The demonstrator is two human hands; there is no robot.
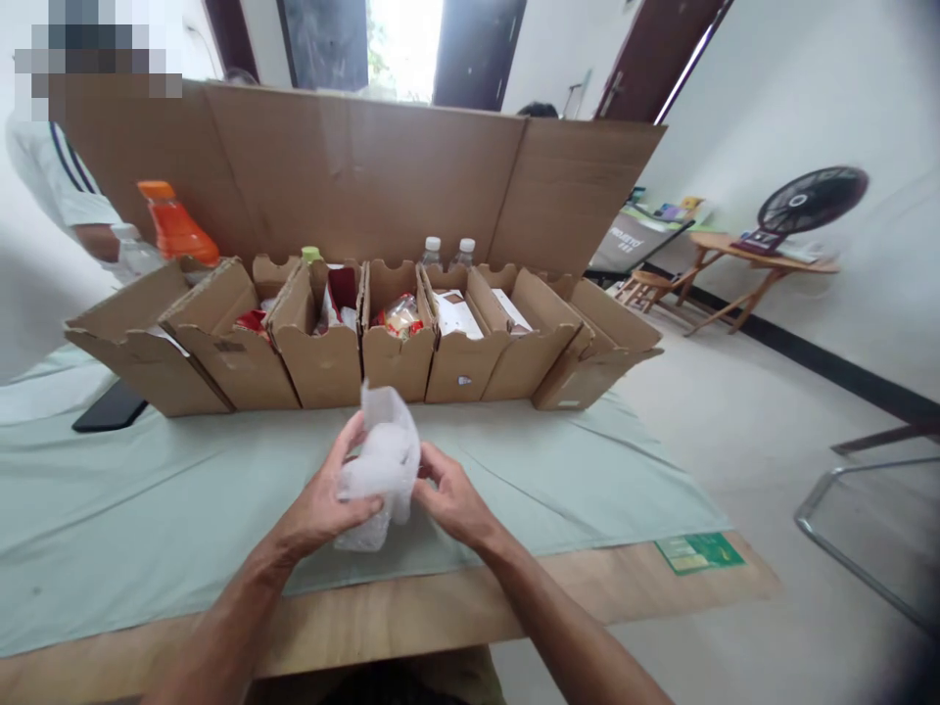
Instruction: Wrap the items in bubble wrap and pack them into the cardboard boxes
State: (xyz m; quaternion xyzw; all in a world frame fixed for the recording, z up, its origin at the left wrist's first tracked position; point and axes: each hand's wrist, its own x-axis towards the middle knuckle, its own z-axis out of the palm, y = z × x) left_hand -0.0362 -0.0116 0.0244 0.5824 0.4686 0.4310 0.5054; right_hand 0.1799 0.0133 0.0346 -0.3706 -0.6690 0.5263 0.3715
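Here, left fingers (pixel 352 429) and right fingers (pixel 435 462) curl against wrapping (pixel 383 460).

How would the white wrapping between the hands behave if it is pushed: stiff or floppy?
The white wrapping would probably give way rather than stay stiff, since it curves and folds between the left hand and right hand. It is likely light for its size, as the sheet looks thin and cloudy.
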